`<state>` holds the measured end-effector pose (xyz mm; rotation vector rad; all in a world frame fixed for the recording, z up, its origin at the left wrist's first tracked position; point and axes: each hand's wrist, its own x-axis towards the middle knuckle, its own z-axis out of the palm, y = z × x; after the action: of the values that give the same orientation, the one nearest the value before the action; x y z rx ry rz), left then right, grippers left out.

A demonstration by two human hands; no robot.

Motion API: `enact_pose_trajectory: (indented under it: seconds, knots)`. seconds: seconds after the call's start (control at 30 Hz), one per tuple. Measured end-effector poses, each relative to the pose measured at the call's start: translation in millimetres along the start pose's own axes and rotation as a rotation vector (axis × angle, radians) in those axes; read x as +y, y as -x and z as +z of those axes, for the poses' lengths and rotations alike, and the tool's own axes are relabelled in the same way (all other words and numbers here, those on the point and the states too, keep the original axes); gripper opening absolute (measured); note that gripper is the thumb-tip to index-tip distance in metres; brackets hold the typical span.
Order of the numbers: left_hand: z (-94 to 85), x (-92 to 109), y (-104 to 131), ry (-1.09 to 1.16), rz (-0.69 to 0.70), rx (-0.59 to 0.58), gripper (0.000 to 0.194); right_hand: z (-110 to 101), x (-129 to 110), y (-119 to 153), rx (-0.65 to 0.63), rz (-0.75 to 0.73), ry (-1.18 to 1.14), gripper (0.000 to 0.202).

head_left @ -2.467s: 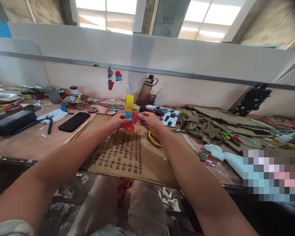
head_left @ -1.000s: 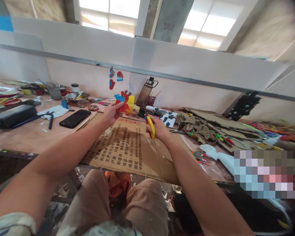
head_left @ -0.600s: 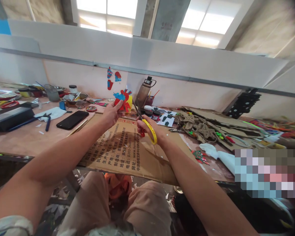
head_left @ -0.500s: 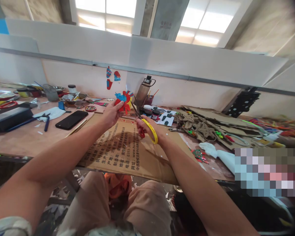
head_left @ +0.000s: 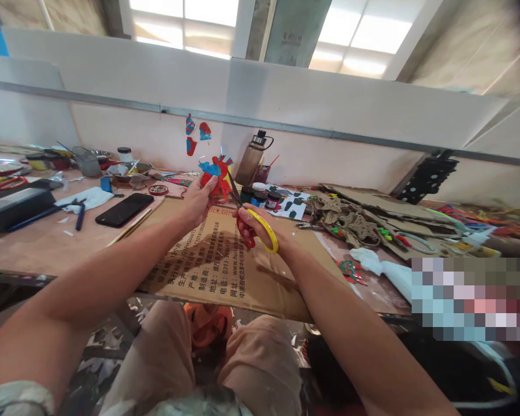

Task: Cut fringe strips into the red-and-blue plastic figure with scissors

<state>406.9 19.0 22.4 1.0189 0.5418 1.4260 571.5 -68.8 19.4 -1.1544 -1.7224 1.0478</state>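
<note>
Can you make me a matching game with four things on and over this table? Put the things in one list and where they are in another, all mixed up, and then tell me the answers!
Things
1. Scissors
2. Phone
3. Bottle
4. Held cutout

Places
A. Standing by the wall
B. In the left hand
C. In the right hand
D. Lying flat, left of the cardboard

Right pairs: 1-C, 2-D, 3-A, 4-B
</note>
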Motion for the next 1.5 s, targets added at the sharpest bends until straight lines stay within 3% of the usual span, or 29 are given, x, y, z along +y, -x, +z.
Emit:
enact_pose_trajectory:
  seconds: [0.17,0.53,0.73,1.5]
  knots:
    - [-1.1,-2.9,-0.4,0.023,0.021,-0.038,0.015,1.8,-0.3,-0.1,0.023,-0.034,0.006,0.053]
    - [2.2,-3.0,3.4,-0.013,-0.004,0.010,0.017,3.6,2.3,-1.2,0.029,-0.007,-0.062,0.049]
    - [5.9,-1.0,7.5,-0.008,0.005,0.035,0.003,4.6,0.9,-1.2,0.042,0.009,-0.052,0.045]
    - [2.1,-8.1,5.0,-0.003,0.005,0.064,0.017,9.3,4.5,-3.2,0.086,0.006,-0.043,0.048]
